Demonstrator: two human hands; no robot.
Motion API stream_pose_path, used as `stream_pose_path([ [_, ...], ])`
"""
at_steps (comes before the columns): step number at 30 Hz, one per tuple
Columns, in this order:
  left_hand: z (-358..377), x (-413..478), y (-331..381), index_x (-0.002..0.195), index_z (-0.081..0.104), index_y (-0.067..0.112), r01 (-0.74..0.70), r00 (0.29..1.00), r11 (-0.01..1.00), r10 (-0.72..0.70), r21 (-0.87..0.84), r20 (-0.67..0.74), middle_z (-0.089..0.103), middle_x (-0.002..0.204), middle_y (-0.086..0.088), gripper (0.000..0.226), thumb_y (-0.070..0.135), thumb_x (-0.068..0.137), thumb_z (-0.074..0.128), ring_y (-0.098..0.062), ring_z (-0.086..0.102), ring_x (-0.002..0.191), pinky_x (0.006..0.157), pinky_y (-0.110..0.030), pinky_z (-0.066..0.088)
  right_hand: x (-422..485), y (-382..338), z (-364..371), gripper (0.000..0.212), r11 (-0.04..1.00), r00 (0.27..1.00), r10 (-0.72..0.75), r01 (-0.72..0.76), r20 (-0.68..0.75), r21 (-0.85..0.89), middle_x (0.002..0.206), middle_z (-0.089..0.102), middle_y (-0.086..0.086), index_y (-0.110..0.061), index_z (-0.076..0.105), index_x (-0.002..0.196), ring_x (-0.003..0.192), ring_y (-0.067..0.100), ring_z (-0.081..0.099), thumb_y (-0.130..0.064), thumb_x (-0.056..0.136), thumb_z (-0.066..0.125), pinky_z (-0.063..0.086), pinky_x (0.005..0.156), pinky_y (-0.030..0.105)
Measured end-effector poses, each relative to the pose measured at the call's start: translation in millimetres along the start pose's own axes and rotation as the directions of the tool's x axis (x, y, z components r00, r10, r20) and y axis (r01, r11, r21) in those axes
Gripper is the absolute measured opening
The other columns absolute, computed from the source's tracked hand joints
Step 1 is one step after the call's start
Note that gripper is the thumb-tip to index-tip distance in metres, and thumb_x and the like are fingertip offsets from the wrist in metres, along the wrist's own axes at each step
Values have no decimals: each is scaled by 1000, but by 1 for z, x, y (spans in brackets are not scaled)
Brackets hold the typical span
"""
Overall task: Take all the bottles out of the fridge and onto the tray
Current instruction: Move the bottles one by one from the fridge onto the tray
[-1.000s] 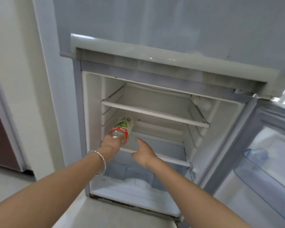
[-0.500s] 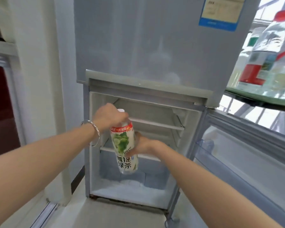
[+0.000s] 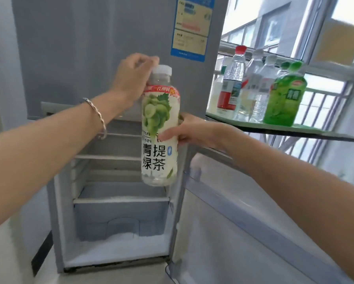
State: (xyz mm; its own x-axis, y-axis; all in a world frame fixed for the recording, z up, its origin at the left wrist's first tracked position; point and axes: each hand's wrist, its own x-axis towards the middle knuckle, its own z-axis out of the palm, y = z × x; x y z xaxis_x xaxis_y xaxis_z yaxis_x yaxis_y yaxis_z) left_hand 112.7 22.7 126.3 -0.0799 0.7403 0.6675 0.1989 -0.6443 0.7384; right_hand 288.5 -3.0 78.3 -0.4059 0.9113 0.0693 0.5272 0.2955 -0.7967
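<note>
Between the two hands, in front of the open lower compartment of the tall grey fridge [image 3: 86,48], hangs a clear plastic green-tea bottle with a white cap and a grape-printed label [image 3: 159,128]. The left hand [image 3: 131,78] grips it at the neck just under the cap, fingers curled. The right hand [image 3: 194,133] wraps its middle from the side, thumb across the label. The bottle stands upright: long axis vertical, cap up, base down, clear of the shelves below the hands. Those shelves show no other bottle, so this is probably the last one, and the step in hand is the carry. Beyond the right hand, about level with it, sits the flat green tray [image 3: 307,129], already holding several clear water bottles [image 3: 253,89] and a green drink bottle [image 3: 284,95]. The next move calls for swinging the bottle rightward, upright, and setting its base on a bare patch without knocking its neighbours.
</note>
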Motion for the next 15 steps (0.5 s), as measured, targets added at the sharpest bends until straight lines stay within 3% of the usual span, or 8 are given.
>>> stream_pose_path([
  [3, 28, 2, 15, 119, 50, 21, -26, 999, 993, 30, -119, 33, 55, 92, -4, 37, 40, 87, 53, -10, 54, 56, 45, -20, 42, -25, -16, -54, 51, 996, 989, -54, 64, -139, 69, 114, 71, 6, -15, 53, 120, 104, 22, 69, -22, 75, 76, 54, 90, 33],
  [7, 83, -9, 21, 136, 38, 31, -3, 946, 989, 50, -145, 319, 56, 107, -5, 55, 37, 87, 62, -21, 65, 86, 69, -35, 58, -51, -23, -116, 65, 987, 914, -130, 156, -384, 37, 112, 68, 8, -12, 47, 128, 96, 21, 69, -34, 72, 71, 56, 81, 29],
  [9, 112, -11, 23, 143, 31, 35, -35, 916, 991, 85, -133, 393, 54, 118, -4, 70, 33, 85, 69, -20, 63, 102, 75, -31, 59, -57, -22, -142, 69, 983, 838, -164, 186, -520, -11, 111, 69, 7, -12, 46, 131, 98, 21, 68, -34, 71, 73, 56, 85, 31],
  [12, 158, -6, 28, 151, 20, 28, -106, 891, 983, 160, -147, 426, 52, 113, 5, 92, 17, 80, 76, -5, 59, 94, 60, -9, 53, -57, -13, -172, 63, 975, 733, -195, 215, -651, -50, 109, 70, 8, -11, 46, 132, 99, 25, 69, -25, 76, 73, 57, 86, 37],
  [14, 183, -2, 29, 153, 15, 26, -95, 888, 983, 154, -155, 433, 53, 108, 8, 97, 11, 79, 76, 1, 57, 87, 63, -12, 54, -53, -2, -186, 64, 975, 688, -190, 215, -700, -54, 108, 71, 8, -11, 45, 133, 96, 26, 70, -24, 77, 73, 58, 81, 37],
  [15, 194, 2, 26, 153, 15, 27, -91, 892, 985, 146, -146, 427, 56, 114, 3, 99, 12, 78, 77, -3, 60, 90, 71, -18, 57, -50, 4, -190, 69, 975, 668, -184, 217, -721, -49, 108, 70, 9, -11, 42, 135, 95, 26, 70, -24, 75, 74, 58, 79, 37],
])
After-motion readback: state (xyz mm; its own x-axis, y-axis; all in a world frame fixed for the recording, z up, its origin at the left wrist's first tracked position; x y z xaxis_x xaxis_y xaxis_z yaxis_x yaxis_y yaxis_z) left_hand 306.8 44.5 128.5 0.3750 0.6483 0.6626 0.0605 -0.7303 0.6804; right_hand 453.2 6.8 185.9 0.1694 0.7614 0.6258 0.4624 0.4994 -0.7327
